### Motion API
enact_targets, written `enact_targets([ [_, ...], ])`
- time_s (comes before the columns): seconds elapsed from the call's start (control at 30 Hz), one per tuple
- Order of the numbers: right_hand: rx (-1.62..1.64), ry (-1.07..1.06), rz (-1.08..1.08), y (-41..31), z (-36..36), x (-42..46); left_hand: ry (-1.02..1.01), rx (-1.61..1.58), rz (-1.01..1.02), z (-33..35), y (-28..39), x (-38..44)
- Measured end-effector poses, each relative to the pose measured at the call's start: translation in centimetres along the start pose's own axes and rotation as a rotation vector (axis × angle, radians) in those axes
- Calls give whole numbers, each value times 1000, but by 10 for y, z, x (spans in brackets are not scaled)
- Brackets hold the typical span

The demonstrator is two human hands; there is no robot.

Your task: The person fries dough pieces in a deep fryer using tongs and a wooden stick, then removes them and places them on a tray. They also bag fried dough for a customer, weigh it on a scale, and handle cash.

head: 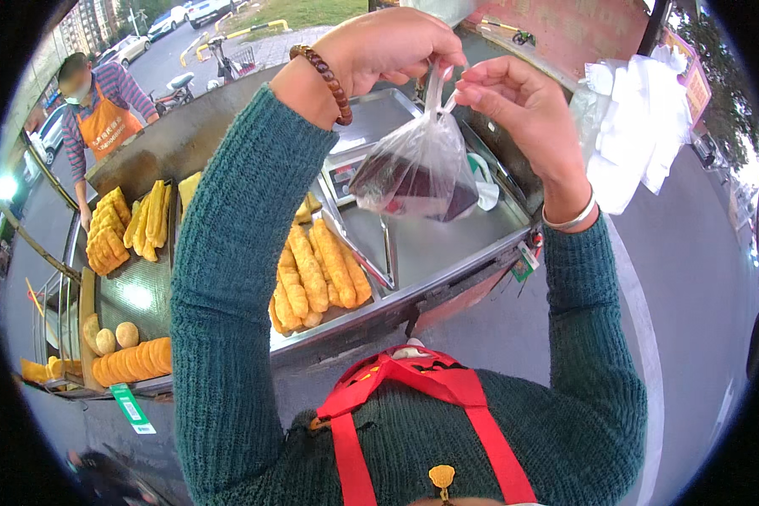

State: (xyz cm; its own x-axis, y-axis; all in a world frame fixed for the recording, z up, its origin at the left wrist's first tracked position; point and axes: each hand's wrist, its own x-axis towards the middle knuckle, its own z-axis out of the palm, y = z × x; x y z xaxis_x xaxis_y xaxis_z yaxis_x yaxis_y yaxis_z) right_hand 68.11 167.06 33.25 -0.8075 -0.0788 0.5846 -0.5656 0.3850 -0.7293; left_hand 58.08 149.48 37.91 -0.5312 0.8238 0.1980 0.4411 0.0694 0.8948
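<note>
My left hand (385, 54), with a brown bead bracelet at its wrist, pinches the gathered top of a clear plastic bag (439, 152). Something dark red or purple is inside; what it is, I cannot tell. The bag hangs above a metal tray (417, 253). Close to the bag's handle loop is my right hand (518, 101), with a silvery bangle; its thumb and fingertips are at the loop, and whether they grip it is not plain. Below the bag's left side, fried dough sticks (335, 265) lie in a tray.
White plastic bags (632, 126) hang at the right. Metal tongs (389, 253) lie by the tray's divider, and a scale (341, 180) stands behind. At the left are more dough sticks (148, 221), round flat cakes (132, 362) and sesame balls (127, 334). A person in an orange apron (107, 120) stands beyond.
</note>
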Motion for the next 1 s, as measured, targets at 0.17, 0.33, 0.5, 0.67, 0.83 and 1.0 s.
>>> enact_targets([
  [0.17,98,-96,-23,26,-8,25,37,406,34,6,18,12],
  [0.33,531,-143,-87,29,-17,42,-161,368,154,7,40,41],
  [0.5,729,-471,-242,35,-27,64,23,267,183,-8,73,48],
  [0.67,959,-430,-272,53,-58,80,-127,-42,406,-31,67,95],
  [0.83,1078,-223,-265,73,-94,72,161,-150,407,-21,37,176],
  [1.0,1005,-28,-201,84,-102,31,432,-107,675,-15,27,304],
])
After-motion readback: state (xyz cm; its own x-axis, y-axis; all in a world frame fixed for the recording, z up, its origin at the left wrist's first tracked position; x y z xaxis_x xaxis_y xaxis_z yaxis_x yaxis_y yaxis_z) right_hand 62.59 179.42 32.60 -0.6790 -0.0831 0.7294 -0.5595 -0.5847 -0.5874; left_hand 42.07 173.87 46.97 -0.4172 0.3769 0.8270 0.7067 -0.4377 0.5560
